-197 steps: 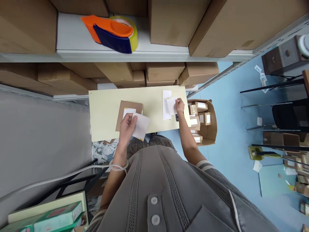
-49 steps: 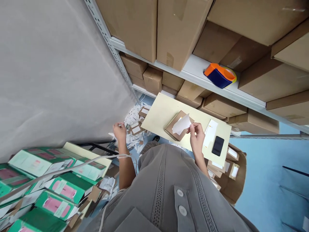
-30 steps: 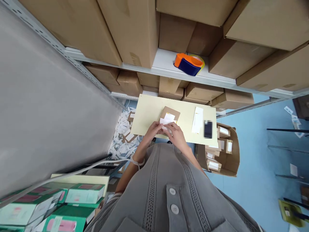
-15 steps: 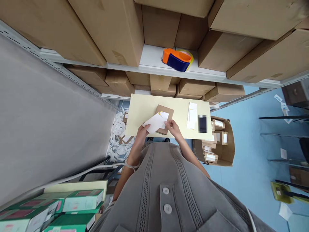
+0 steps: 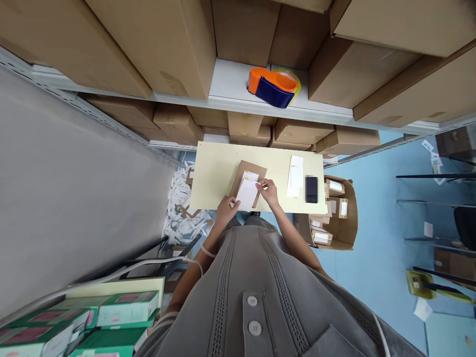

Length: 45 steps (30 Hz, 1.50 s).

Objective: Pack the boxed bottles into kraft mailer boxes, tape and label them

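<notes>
The left hand has its grip closed, thumb and fingers pinching the lower corner of a white paper label; the right hand pinches its upper corner. I see this label is rectangular, yellow-marked, partly over a brown cardboard box on the smooth, pale-yellow tabletop.

Soft, even light brightens the table — the lower boxes sit dimmer beneath the shelf. The middle looks fairly sharp; wide-angle stretching distorts the outer cartons — and coarse pixels veil a dark rectangle on the table.
</notes>
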Each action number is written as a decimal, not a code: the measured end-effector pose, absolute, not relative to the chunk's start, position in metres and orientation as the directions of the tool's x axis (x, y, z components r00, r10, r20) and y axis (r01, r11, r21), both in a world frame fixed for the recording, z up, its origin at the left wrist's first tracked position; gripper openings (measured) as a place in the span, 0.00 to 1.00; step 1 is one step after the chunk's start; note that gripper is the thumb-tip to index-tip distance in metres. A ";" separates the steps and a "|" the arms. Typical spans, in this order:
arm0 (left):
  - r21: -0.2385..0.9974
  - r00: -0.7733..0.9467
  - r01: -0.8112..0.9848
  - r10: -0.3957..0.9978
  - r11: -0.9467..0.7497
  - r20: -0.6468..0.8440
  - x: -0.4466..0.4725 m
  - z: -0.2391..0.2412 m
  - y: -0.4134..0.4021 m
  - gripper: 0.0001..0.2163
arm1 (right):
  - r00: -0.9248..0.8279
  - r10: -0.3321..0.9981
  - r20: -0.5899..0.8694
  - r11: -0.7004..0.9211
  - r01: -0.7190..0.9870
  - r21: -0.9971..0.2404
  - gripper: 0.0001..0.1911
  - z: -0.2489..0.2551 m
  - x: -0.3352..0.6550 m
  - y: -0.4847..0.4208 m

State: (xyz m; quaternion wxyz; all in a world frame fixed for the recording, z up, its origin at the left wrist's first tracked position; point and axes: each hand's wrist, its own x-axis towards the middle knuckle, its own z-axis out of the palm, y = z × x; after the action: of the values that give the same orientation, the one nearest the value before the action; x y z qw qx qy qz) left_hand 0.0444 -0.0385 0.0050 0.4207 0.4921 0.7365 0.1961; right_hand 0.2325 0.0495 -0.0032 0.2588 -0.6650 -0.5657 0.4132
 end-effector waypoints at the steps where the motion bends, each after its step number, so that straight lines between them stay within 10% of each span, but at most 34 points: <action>1: 0.671 -0.162 0.603 0.890 0.431 -0.427 0.046 0.003 -0.034 0.08 | 0.003 0.970 -0.244 -0.201 0.572 -0.795 0.08 -0.006 0.232 0.055; 10: 0.449 -0.187 0.793 0.865 0.412 -0.465 0.061 -0.015 0.010 0.11 | -0.006 0.975 -0.223 -0.126 0.810 -0.573 0.06 -0.033 0.224 0.094; 36: 0.325 -0.177 0.870 0.850 0.370 -0.496 0.068 -0.028 0.027 0.14 | 0.029 0.959 -0.283 -0.115 0.950 -0.290 0.04 -0.036 0.206 0.106; 45: 0.269 -0.179 0.900 0.853 0.343 -0.490 0.060 -0.026 0.027 0.17 | 0.167 0.886 -0.433 -0.330 0.882 -0.335 0.15 -0.032 0.222 0.117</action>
State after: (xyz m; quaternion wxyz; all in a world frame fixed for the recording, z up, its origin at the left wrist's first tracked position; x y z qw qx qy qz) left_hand 0.0602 0.0268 -0.0264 0.2895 0.5715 0.7668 -0.0406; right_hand 0.2219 0.1168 -0.0319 0.0030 -0.7638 -0.5787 0.2857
